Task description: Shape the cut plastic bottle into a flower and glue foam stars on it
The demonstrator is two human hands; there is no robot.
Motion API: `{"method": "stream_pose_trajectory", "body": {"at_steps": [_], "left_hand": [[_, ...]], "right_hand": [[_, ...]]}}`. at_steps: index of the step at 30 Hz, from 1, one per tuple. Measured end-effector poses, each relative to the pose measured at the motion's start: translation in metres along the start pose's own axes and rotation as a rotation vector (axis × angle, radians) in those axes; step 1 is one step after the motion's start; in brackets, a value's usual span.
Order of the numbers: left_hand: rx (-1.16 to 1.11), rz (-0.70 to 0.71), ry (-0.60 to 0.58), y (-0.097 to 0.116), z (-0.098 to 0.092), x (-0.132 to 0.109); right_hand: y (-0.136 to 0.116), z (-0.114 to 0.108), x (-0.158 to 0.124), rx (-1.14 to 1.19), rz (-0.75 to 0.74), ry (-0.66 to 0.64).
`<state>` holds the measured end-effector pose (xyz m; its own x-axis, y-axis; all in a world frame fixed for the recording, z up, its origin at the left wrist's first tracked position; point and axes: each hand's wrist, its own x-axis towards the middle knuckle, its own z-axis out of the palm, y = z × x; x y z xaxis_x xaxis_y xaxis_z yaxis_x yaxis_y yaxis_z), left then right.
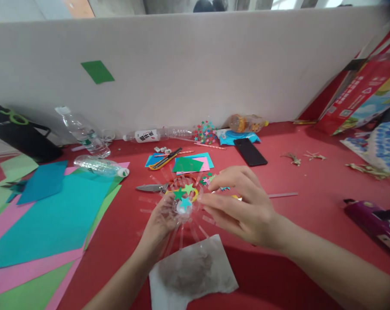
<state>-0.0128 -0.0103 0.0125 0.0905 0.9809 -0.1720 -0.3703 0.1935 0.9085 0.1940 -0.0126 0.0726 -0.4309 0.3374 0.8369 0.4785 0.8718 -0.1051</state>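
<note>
My left hand [159,226] holds up a clear plastic bottle piece [182,211] cut into radiating strips, its fingers wrapped round it from below. Small foam stars, green, yellow-green and blue, stick to its middle. My right hand [241,206] is just to the right of it, thumb and forefinger pinched near the strips at about the level of the stars; whatever is between them is too small to name. A grey-stained white paper [195,271] lies on the red table [294,224] under both hands.
Coloured paper sheets [49,219] cover the left side. Scissors [152,187], a utility knife [165,159], plastic bottles [85,133], loose stars [205,131] and a black phone [250,151] lie beyond the hands. A white partition [195,69] closes the back; red boxes [359,94] stand at right.
</note>
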Motion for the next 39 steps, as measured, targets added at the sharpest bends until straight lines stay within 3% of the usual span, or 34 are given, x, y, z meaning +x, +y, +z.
{"method": "stream_pose_trajectory", "body": {"at_steps": [9,20,30,39], "left_hand": [[-0.043,0.002,0.021,-0.0042,-0.0016,-0.0030],[-0.053,0.023,-0.045,-0.0036,-0.0006,-0.0032],[-0.084,-0.027,-0.029,-0.0029,0.0022,-0.0043],[-0.056,0.000,-0.062,-0.0029,0.0005,-0.0047]], "right_hand": [[0.0020,-0.0009,-0.0006,-0.029,0.000,-0.142],[0.0013,-0.0040,0.0042,-0.059,-0.046,-0.154],[-0.0028,-0.0039,0.0071,-0.055,-0.064,-0.058],[-0.0040,-0.0075,0.0034,-0.048,-0.014,-0.117]]}}
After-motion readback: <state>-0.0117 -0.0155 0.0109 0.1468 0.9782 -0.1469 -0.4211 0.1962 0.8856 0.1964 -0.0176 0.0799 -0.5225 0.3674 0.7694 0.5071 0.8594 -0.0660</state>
